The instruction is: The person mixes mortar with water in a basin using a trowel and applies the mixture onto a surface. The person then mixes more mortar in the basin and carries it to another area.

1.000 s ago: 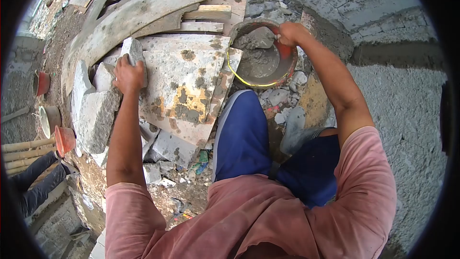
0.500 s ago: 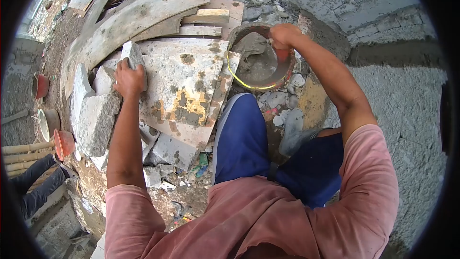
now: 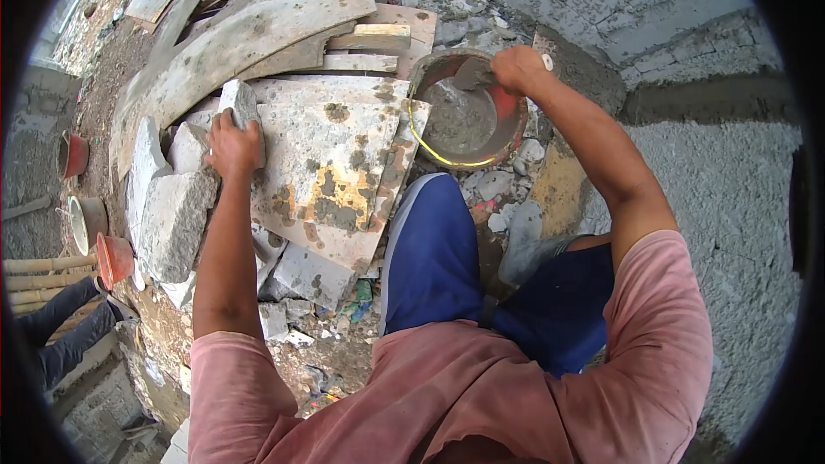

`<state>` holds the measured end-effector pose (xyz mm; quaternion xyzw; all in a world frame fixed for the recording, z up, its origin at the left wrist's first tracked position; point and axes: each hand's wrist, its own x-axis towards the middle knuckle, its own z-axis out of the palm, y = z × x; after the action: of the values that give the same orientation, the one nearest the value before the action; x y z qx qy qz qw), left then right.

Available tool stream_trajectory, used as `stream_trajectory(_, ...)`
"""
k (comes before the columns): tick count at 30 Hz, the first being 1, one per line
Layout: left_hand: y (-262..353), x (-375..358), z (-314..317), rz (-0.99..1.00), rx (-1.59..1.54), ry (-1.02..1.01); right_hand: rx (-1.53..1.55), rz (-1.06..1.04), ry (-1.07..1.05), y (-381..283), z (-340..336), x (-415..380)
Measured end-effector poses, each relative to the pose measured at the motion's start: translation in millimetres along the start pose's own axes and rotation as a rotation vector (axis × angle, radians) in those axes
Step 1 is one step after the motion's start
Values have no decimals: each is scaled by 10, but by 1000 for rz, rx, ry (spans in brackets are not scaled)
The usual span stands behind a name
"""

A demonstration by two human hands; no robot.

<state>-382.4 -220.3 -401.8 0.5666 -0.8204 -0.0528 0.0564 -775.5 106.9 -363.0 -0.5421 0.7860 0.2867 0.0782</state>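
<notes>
Mortar (image 3: 460,127), wet and grey, lies in a round bucket (image 3: 509,120) with a yellow line along its near rim, and this bucket stands among broken rubble (image 3: 494,182). At the bucket's upper right edge, the right hand (image 3: 517,69) is closed around the handle of a trowel (image 3: 472,76); its fingers are wrapped in, the pale handle end shows past the wrist side, and the blade is inside the bucket, over the mortar. Well to the left of the bucket, the left hand (image 3: 232,146) lies over a pale block (image 3: 241,101), its fingers a little apart and bent down on it, the thumb toward the bucket side; whether it bears any of the block's weight, I cannot tell. Between that block and the bucket lie flat boards (image 3: 331,142) spotted with mortar, their nearest edge just beside the bucket. Farther left of the bucket, past the left hand, rough stones (image 3: 176,215) lean together. Up and left of the bucket are a long curved board (image 3: 266,13) and short wooden pieces (image 3: 371,36). Just below the bucket is the person's knee in blue trousers (image 3: 436,249). At the far lower left from the bucket, another person's legs (image 3: 64,326) show near an orange-red tub (image 3: 115,259).
</notes>
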Motion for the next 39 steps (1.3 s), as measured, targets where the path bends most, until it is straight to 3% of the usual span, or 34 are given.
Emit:
stream_trajectory(1, 4, -2, -2, 0, 4, -1, 8, 75, 95, -50, 164, 98)
stream_trajectory(2, 5, -4, -7, 0, 8, -1, -97, -30, 83, -114, 514, 300)
stream_trajectory(7, -21, 16, 13, -6, 3, 2, -397, -356, 250, -889, 436, -211)
stream_trajectory(10, -4, 11, -3, -3, 2, -11, -224, -515, 209, -476, 601, -286)
stream_trajectory(13, -13, 15, 7, -15, 11, -11, -129, -279, 203, -87, 250, -529)
stream_trajectory(16, -49, -16, 27, -16, 20, -7, -156, -39, 187, -55, 384, -457)
stream_trajectory(19, -38, -48, -17, -26, 12, -27, -29, -96, 57, -388, 648, -406)
stream_trajectory(21, 3, -3, -7, 2, 5, -16, -52, -182, -38, -569, 462, -582)
stream_trajectory(23, -7, -10, 13, 8, 6, 4, 32, -162, 42, -325, 637, -612)
stream_trajectory(25, -25, -52, -5, 16, 10, -2, 94, -81, 82, -55, 374, -898)
stream_trajectory(26, -30, -44, 4, 23, 11, -2, 215, 10, -23, 103, -96, -1221)
stream_trajectory(29, -16, -19, 38, 29, 24, 18, 575, 355, 159, 755, 301, -1571)
stream_trajectory(32, 30, -44, 5, 56, 13, 5, 1411, 731, -74, 1273, 1096, -1731)
stream_trajectory(35, -129, 99, 160, 104, -21, 14, 1924, 885, 84, 1326, 1942, -1790)
stream_trajectory(39, -239, 196, 287, 204, -86, 21, 2195, 1012, 99, 1229, 2670, -1423)
